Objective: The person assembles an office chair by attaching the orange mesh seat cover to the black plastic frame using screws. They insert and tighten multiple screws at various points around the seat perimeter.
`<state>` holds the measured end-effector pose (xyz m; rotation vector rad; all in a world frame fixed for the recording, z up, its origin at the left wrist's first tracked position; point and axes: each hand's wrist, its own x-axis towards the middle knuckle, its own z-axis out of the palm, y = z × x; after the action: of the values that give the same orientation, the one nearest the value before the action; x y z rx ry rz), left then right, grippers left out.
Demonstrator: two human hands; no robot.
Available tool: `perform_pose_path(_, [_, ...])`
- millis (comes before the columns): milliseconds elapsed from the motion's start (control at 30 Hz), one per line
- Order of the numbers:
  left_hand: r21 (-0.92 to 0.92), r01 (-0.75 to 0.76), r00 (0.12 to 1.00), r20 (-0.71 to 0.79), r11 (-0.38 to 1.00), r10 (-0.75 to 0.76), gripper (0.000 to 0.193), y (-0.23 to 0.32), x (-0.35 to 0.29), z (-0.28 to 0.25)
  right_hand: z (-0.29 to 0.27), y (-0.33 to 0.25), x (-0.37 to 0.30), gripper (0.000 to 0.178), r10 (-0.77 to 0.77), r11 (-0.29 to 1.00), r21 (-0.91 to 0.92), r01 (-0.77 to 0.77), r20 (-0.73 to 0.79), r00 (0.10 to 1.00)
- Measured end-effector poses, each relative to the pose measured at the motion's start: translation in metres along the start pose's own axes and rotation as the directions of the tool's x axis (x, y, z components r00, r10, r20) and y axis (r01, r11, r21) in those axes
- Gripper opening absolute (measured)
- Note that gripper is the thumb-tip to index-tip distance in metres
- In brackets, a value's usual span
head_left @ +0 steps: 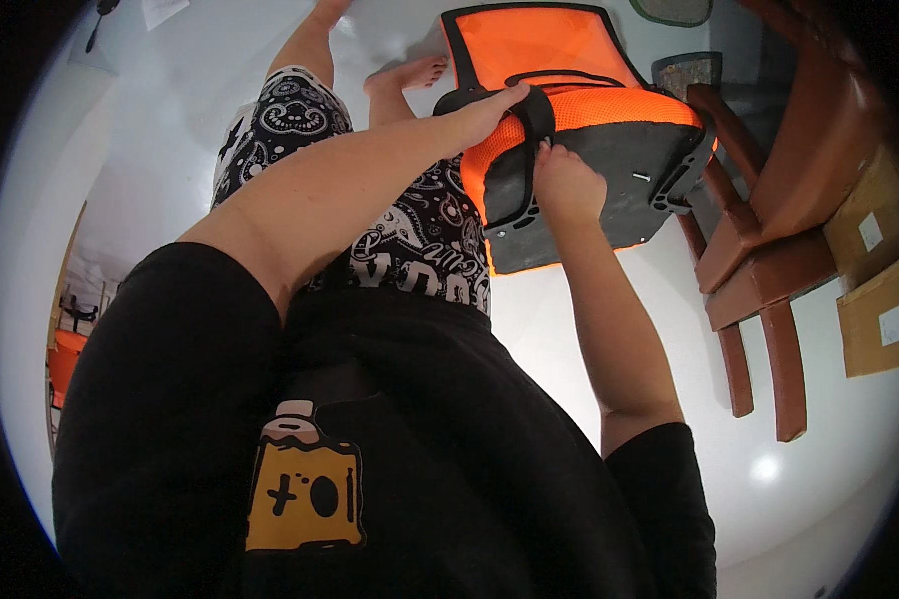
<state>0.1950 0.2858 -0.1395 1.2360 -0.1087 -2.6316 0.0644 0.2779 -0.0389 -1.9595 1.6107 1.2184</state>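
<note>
An office chair with an orange mesh backrest [539,45] and an orange padded seat [619,108] lies tipped, its black underside [609,215] facing me. My left hand [491,112] is closed on a curved black armrest [539,118] at the seat's left side. Just below, my right hand [569,185] is pinched shut against that armrest's bracket. A small bit of metal shows at its fingertips, too small to name. From the underside sticks a silver bolt [642,177]. Another black armrest bracket [681,172] is on the seat's right side.
Close on the right stands brown wooden furniture [769,290] with thick legs, and cardboard boxes [869,319] are behind it. My bare foot [407,75] rests beside the backrest. Pale floor [609,329] shows below the seat. An orange object [65,361] is at the far left.
</note>
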Motion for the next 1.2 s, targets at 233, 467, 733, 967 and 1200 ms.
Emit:
perform_pose_path(233, [-0.031,-0.070,0.995,-0.076,0.997,0.068,0.077,-0.003,-0.004,0.010,0.032,-0.002,0.006,0.045,0.435,0.429,0.719,-0.547,0.366,0.822])
perform_pose_path(467, [-0.095,-0.085,0.996,0.018,0.992,0.087,0.078,-0.001,-0.005,0.005,0.015,-0.008,0.003,0.047,-0.020,-0.861,0.250,-0.444,0.854,0.520])
perform_pose_path(733, [-0.066,-0.032,0.999,-0.037,0.997,0.030,0.067,-0.008,0.009,0.002,0.040,0.015,-0.015,0.032,0.551,0.267,0.856,-0.442,0.241,0.799])
perform_pose_path(967, [-0.030,0.017,1.000,-0.010,0.999,-0.017,0.078,0.000,-0.001,0.002,0.043,0.041,-0.013,0.023,-0.145,0.883,0.347,0.315,-0.438,0.887])
perform_pose_path(1200, [-0.037,0.029,1.000,-0.001,0.999,-0.029,0.075,0.007,-0.007,0.006,0.026,0.058,0.001,0.016,-0.469,0.880,-0.028,0.474,-0.201,0.860])
